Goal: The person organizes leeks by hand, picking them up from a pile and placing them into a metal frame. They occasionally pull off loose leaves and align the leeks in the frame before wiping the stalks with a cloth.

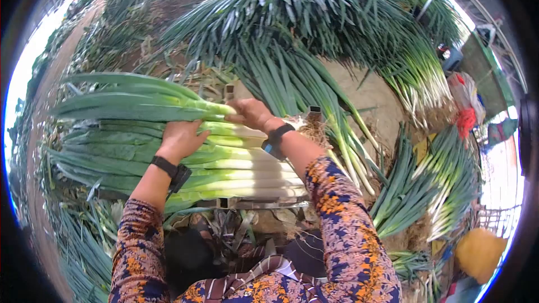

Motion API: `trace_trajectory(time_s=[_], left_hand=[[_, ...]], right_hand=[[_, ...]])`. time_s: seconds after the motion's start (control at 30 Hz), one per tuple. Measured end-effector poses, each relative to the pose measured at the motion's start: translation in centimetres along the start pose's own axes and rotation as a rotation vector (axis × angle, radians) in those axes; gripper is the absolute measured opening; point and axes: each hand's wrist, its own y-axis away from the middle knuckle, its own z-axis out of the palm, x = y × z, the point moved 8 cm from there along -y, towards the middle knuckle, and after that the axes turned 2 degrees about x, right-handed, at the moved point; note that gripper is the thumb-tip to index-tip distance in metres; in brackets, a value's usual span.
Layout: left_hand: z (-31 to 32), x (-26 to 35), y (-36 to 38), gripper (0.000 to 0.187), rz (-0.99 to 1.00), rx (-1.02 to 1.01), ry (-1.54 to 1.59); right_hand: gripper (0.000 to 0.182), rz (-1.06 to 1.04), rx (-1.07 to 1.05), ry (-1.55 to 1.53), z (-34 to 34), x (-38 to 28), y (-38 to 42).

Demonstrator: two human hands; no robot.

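Observation:
A row of large green onions (255,173) lies side by side on a low rack, white stalks to the right and leaves to the left. At the far side of the row, my right hand (252,113) is closed round the pale stalk of one thick green onion (191,102). My left hand (182,139) presses in at the lower edge of that onion's leaves, over the row. Its thumb points right, and its fingertips are partly hidden; it appears closed on the onion. Dark bands with devices sit on both wrists.
Square metal post ends (314,113) stick up at the rack's edges. A big heap of green onions (314,14) spreads across the far side, with more bundles (443,174) at right. Loose leaves (118,28) cover the ground at left. An orange-yellow rounded object (480,255) sits lower right.

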Motion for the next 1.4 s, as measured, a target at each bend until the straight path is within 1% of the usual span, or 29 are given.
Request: trace_trajectory(time_s=[0.03, 0.13, 0.2, 0.23, 0.27, 0.3, 0.37, 0.4, 0.47, 0.57, 0.6, 0.7, 0.8, 0.9, 0.93, 1.03, 1.13, 1.23, 1.33, 1.4], left_hand=[[-0.2, 0.2, -0.2, 0.049, 0.024, 0.017, -0.005], [-0.5, 0.5, -0.1, 0.046, 0.111, 0.125, -0.062], [-0.1, 0.4, 0.0, 0.044, 0.049, 0.045, -0.020], [-0.2, 0.1, 0.1, 0.043, 0.003, 0.006, -0.004], [0.6, -0.5, -0.1, 0.041, -0.061, -0.104, -0.043], [0.1, -0.3, 0.0, 0.041, -0.019, -0.020, -0.054], [-0.4, 0.1, 0.2, 0.040, 0.075, 0.149, -0.077], [-0.6, 0.3, 0.3, 0.040, 0.097, 0.182, -0.103], [-0.3, 0.4, 0.3, 0.040, 0.071, 0.120, -0.120], [-0.1, 0.1, 0.0, 0.043, 0.063, 0.102, -0.125], [-0.2, 0.2, 0.0, 0.044, 0.059, 0.091, -0.124], [-0.3, 0.4, 0.1, 0.047, 0.060, 0.079, -0.119], [-0.3, 0.0, 0.0, 0.047, 0.054, 0.096, -0.103], [0.4, -0.4, -0.3, 0.050, 0.074, 0.062, -0.021], [0.4, -0.6, -0.5, 0.052, 0.084, 0.047, 0.017], [-2.0, 2.0, -1.0, 0.063, 0.289, 0.277, -0.277], [2.0, -0.7, -4.3, 0.067, 0.156, -0.113, -0.205], [3.1, -0.8, -5.0, 0.070, 0.101, -0.300, -0.212], [3.2, -0.9, -4.9, 0.070, 0.102, -0.284, -0.231], [3.3, -0.8, -4.8, 0.070, 0.106, -0.283, -0.239]], right_hand=[[0.043, -0.071, 0.006, 0.042, 0.2, 0.4, 0.6], [0.042, -0.062, 0.029, 0.065, 0.0, 1.3, 1.5], [0.040, -0.073, 0.030, 0.096, 0.1, 0.8, 1.7], [0.036, -0.090, 0.052, 0.112, 0.0, 0.7, 1.9], [0.036, -0.046, 0.044, 0.174, 0.2, 1.9, 2.4], [0.037, -0.002, 0.038, 0.235, 0.3, 3.4, 2.9], [0.039, 0.066, 0.009, 0.240, -0.5, 4.2, 4.5], [0.041, 0.073, -0.024, 0.222, -0.1, 4.4, 4.6], [0.047, 0.098, -0.082, 0.191, 0.8, 5.0, 4.5], [0.051, 0.173, -0.290, 0.170, 1.4, 5.1, 4.1], [0.051, 0.266, -0.411, 0.130, 1.8, 5.5, 4.0], [0.052, 0.255, -0.357, 0.293, 0.5, 4.3, 4.2], [0.064, 0.307, -0.299, 0.085, 1.1, 4.3, 5.3], [0.071, 0.364, -0.397, 0.011, 1.7, 4.8, 5.3], [0.070, 0.371, -0.397, -0.019, 2.2, 5.3, 5.2], [0.069, 0.327, -0.397, -0.121, 3.4, 6.2, 5.1], [0.065, 0.345, -0.390, -0.093, 2.6, 6.0, 5.3], [0.059, 0.352, -0.345, -0.120, 1.2, 4.8, 5.2], [0.050, 0.292, -0.250, 0.234, 0.8, 4.7, 6.2], [0.043, 0.129, -0.191, 0.361, 1.1, 4.8, 6.9]])
